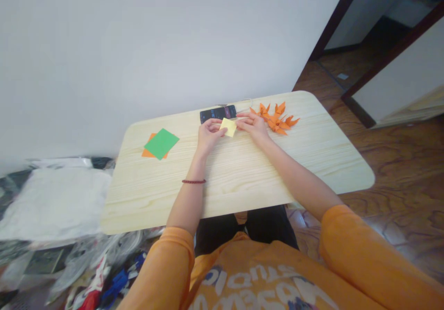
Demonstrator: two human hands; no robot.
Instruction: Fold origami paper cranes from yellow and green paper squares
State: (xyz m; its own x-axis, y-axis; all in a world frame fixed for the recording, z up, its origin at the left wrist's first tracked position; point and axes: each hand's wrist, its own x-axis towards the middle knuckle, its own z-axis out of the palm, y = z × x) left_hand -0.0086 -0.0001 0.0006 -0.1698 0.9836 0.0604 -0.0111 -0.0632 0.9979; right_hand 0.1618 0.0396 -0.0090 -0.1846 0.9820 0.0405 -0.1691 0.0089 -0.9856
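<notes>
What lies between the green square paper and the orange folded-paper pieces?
In the head view: the left hand, small yellow square paper, the right hand, with the black rectangular phone behind.

Soft light brightens the wall (156,46) (the doorway (378,35) is dim), lower-left clutter (100,270) blurred

Covered corners, tiny text, soft edges
Left fingers (212,123) cover one corner of the yellow paper (230,127) — its creases are too fine to tell. The green sheet (162,143) hides most of an orange sheet (148,153). The phone's (218,113) text is unreadably small — clutter (118,283) blurs, and the bottom edge crops the shirt (243,254).
</notes>
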